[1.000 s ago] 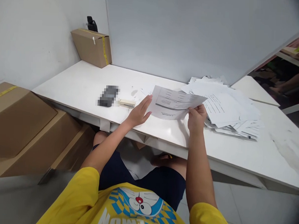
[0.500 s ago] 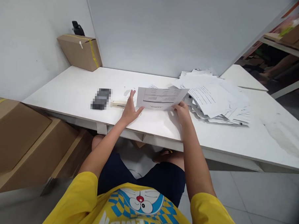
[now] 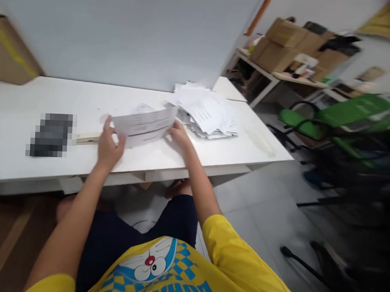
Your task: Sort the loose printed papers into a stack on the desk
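Printed sheet (image 3: 144,128), qty 1: pos. center-left of frame, raised and tilted above the white desk (image 3: 155,157), short text lines and a dark bar facing me. R hand (image 3: 176,131): I have thumb and fingers pinching the sheet's right edge. L hand (image 3: 113,138): thumb and fingers spread apart at the sheet's left edge; I can't tell how firmly it bears on the paper.

Adjacent items, ref. frame: loose paper (image 3: 143,108) on the desk, just behind the sheet's upper edge. Paper pile (image 3: 207,114), uneven, many sheets, center to right of center, near R hand. Cream-colored bar (image 3: 87,137), left of center, its right end partly hidden by L hand. Dark item (image 3: 51,135), further left, pixelated; ID n/a.

Periphery: cardboard box (image 3: 11,52) w/ yellow tape, upper left, cut by frame edge. More boxes (image 3: 283,44) on a 2nd table (image 3: 272,76), upper right. Green chair (image 3: 354,112), right side, blurred.
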